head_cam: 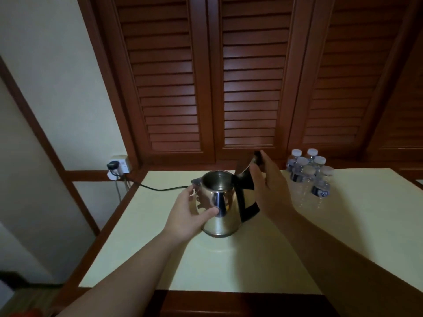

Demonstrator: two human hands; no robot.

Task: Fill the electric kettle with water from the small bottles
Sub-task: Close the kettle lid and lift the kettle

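Observation:
A shiny steel electric kettle [220, 209] with a black handle stands in the middle of the pale yellow table [343, 248]. Its lid [246, 167] is tipped up and back, so the bare inside shows. My left hand [191, 213] wraps the kettle's left side, thumb across the front. My right hand [270, 188] reaches over the handle, its fingertips on the raised lid. Several small clear water bottles [309, 177] with white caps stand bunched at the table's back right, apart from both hands.
A black power cord [160, 187] runs from the kettle's left side to a wall socket [117, 167] at the back left. Brown louvred doors [229, 76] rise right behind the table. The table's front edge [206, 290] lies near me.

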